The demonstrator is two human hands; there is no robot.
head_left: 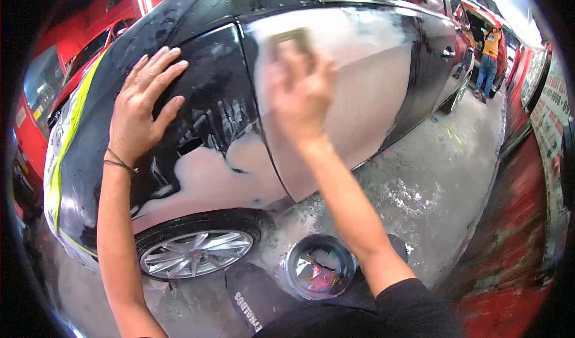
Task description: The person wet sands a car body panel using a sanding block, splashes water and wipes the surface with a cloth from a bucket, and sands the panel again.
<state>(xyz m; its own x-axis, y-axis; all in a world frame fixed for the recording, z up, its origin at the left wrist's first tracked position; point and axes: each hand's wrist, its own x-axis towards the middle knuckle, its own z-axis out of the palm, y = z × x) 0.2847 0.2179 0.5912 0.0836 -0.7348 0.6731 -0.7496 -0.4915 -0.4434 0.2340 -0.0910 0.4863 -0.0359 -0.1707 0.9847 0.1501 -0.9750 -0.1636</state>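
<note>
- Black car door with a broad, cloudy pale-grey patch [371,92]: we find it directly ahead of us, upright on the car's side, the patch reaching from the front seam well toward the door handle [447,52].
- Right hand [302,89]: we note it closed on a flat, brownish-tan pad [291,37], held against the upper front part of the patch. Both are blurred, so we cannot tell the exact finger placement.
- Left hand [150,92]: open and palm down, thumb apart, on the glossy black panel [209,68] forward of the seam; we see nothing gripped. A thin dark cord [121,163] circles the wrist.
- Lower part of that panel: we record a second pale-grey area [230,179], above a silver multi-spoke wheel [194,254].
- Dark round bucket [288,266]: on the floor close to our legs, near the wheel, with liquid and a pinkish-red item [322,278] inside.
- Surroundings: we log a white and yellow-green sheet [78,122] along the car's front, grey concrete floor [413,164], and a person in an orange shirt and blue jeans [490,53] in the far background.
</note>
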